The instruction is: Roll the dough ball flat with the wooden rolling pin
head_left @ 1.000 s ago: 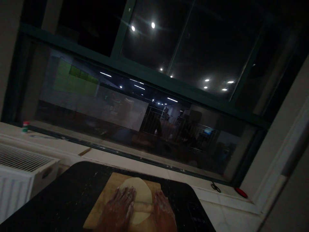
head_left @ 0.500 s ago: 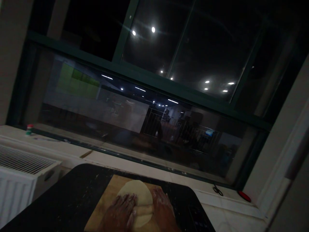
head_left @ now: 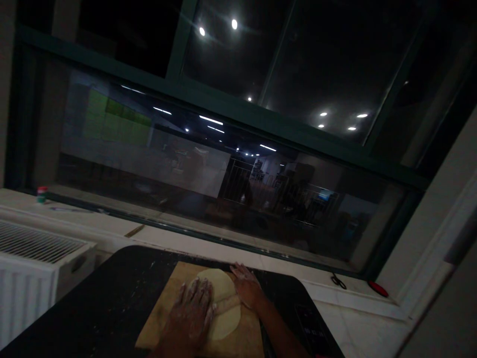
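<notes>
A flat round of pale dough point(head_left: 220, 282) lies on a wooden board point(head_left: 156, 325). Across the dough runs a slim rolling pin point(head_left: 226, 304), its ends hidden beneath my palms. My left hand point(head_left: 194, 306), whitened with flour, rests flat over the pin's left end and part of the dough, fingers stretched forward. On the other side, my right hand point(head_left: 246, 285) lies over the pin's right end at the dough's edge, with its fingers extended past it. Neither hand's fingers wrap round the pin.
The board sits on a black tabletop point(head_left: 122, 293) dusted with flour, with a control panel point(head_left: 312, 325) at right. Beyond are a windowsill point(head_left: 164, 238), scissors point(head_left: 338, 281), a red-and-black object point(head_left: 377, 289) and a small red-capped container point(head_left: 41, 194). A radiator point(head_left: 37, 258) stands at left.
Both hands have shifted forward over the dough, the right hand more clearly and with its wrist turned. The rolling pin now slants more across the dough. The camera view has tilted slightly.
</notes>
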`<state>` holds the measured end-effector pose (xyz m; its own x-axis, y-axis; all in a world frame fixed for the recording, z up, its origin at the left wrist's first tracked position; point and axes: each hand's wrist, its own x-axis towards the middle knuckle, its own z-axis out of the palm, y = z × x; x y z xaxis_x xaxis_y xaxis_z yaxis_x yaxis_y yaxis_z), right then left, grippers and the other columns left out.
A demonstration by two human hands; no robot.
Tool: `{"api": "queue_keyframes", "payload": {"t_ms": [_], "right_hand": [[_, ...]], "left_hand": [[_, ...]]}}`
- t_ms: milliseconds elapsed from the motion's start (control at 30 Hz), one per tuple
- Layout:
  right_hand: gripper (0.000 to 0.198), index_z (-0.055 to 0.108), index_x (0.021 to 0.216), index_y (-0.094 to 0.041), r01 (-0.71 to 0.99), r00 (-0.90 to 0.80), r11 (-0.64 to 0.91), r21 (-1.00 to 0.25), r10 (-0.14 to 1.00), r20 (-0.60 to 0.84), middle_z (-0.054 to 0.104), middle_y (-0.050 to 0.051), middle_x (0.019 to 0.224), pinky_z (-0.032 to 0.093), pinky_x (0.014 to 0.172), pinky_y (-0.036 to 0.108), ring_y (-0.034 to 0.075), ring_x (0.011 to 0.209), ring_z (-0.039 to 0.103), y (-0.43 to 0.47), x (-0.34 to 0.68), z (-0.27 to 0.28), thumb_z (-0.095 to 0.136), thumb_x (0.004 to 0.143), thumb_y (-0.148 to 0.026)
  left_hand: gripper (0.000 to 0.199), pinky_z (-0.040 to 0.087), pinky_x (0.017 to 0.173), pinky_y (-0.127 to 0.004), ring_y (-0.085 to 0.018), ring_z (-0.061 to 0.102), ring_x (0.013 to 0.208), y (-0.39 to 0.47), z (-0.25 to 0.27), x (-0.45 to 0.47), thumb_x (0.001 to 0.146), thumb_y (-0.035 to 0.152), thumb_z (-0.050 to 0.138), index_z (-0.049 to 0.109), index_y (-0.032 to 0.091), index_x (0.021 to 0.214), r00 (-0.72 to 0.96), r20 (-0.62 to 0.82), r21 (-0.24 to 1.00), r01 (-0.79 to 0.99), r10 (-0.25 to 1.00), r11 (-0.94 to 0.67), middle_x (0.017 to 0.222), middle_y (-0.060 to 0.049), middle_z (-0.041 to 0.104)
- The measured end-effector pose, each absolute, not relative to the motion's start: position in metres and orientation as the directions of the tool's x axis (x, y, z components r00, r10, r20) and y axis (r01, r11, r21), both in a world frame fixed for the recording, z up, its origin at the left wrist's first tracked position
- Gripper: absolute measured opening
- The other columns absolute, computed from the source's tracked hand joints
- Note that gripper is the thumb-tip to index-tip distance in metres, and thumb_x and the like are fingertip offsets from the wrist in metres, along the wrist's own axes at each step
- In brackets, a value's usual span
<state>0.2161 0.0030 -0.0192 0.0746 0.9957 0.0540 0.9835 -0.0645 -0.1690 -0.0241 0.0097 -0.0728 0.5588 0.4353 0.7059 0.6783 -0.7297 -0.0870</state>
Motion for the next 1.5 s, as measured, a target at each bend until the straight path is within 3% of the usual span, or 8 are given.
{"api": "queue_keyframes", "payload": {"t_ms": [233,467,700,833,1067,1200,1333,1500], "right_hand": [[0.054,0.043,0.150,-0.022,0.987,0.151,-0.139,-0.081,0.973,0.175,0.031,0.003,0.160,0.020,0.124,0.050,0.022,0.150,0.022,-0.071,0.216,-0.054,0.025,0.100,-0.021],[0.053,0.046,0.149,-0.025,0.973,0.229,-0.227,-0.029,0.958,0.171,0.036,0.002,0.156,0.028,0.122,0.052,0.025,0.147,0.028,-0.097,0.214,-0.079,0.029,0.099,-0.023],[0.061,0.039,0.152,-0.011,0.995,0.101,-0.101,0.000,0.994,0.041,0.035,0.012,0.158,0.032,0.118,0.050,0.028,0.148,0.029,-0.018,0.214,-0.030,0.027,0.092,-0.010],[0.052,0.046,0.148,-0.019,0.999,-0.028,0.029,-0.040,1.000,0.010,0.042,0.010,0.155,0.029,0.119,0.052,0.027,0.147,0.034,0.034,0.216,-0.024,0.032,0.098,-0.018],[0.048,0.042,0.150,-0.031,0.951,-0.283,0.278,-0.139,0.959,-0.025,0.038,-0.001,0.159,0.017,0.123,0.051,0.021,0.151,0.024,0.077,0.204,-0.015,0.033,0.104,-0.042],[0.053,0.043,0.150,-0.024,0.946,-0.270,0.267,-0.185,0.963,0.010,0.037,0.003,0.159,0.025,0.122,0.043,0.020,0.150,0.027,0.077,0.207,-0.018,0.027,0.105,-0.045],[0.053,0.046,0.149,-0.018,0.961,-0.191,0.204,-0.184,0.977,0.091,0.038,0.006,0.159,0.022,0.124,0.040,0.019,0.150,0.026,0.050,0.215,-0.024,0.021,0.106,-0.036],[0.051,0.047,0.148,-0.016,0.989,-0.056,0.078,-0.129,0.984,0.168,0.038,0.009,0.157,0.024,0.123,0.049,0.024,0.148,0.030,-0.016,0.226,-0.048,0.028,0.101,-0.024]], "left_hand": [[0.047,0.043,0.110,-0.035,-0.021,0.056,0.131,0.000,-0.069,-0.033,0.100,0.032,0.045,0.048,0.031,0.147,0.613,0.713,-0.085,0.558,0.340,-0.826,0.145,0.000,0.058],[0.048,0.040,0.114,-0.033,-0.018,0.058,0.128,0.001,-0.080,-0.039,0.099,0.030,0.048,0.047,0.033,0.147,0.611,0.768,-0.171,0.485,0.192,-0.858,0.144,0.002,0.059],[0.042,0.048,0.106,-0.037,-0.022,0.062,0.124,0.005,-0.062,-0.030,0.101,0.039,0.046,0.057,0.028,0.140,0.647,0.669,-0.065,0.541,0.366,-0.838,0.138,-0.001,0.065],[0.045,0.049,0.107,-0.045,-0.028,0.060,0.127,0.006,-0.059,-0.027,0.101,0.044,0.043,0.059,0.026,0.139,0.644,0.601,0.034,0.572,0.474,-0.820,0.139,-0.007,0.063],[0.043,0.050,0.107,-0.046,-0.029,0.058,0.129,0.016,-0.076,-0.029,0.103,0.043,0.041,0.061,0.024,0.135,0.612,0.601,0.003,0.642,0.514,-0.767,0.140,-0.009,0.062],[0.043,0.049,0.107,-0.051,-0.031,0.057,0.130,0.017,-0.075,-0.029,0.103,0.042,0.040,0.061,0.023,0.135,0.587,0.590,0.001,0.687,0.555,-0.727,0.141,-0.009,0.061],[0.044,0.046,0.107,-0.057,-0.034,0.055,0.132,0.006,-0.068,-0.025,0.101,0.040,0.042,0.059,0.024,0.138,0.588,0.571,-0.015,0.705,0.572,-0.709,0.143,-0.009,0.059],[0.048,0.044,0.107,-0.054,-0.032,0.057,0.130,-0.009,-0.066,-0.025,0.100,0.038,0.046,0.050,0.024,0.145,0.629,0.647,-0.096,0.627,0.431,-0.773,0.146,-0.006,0.057]]}}
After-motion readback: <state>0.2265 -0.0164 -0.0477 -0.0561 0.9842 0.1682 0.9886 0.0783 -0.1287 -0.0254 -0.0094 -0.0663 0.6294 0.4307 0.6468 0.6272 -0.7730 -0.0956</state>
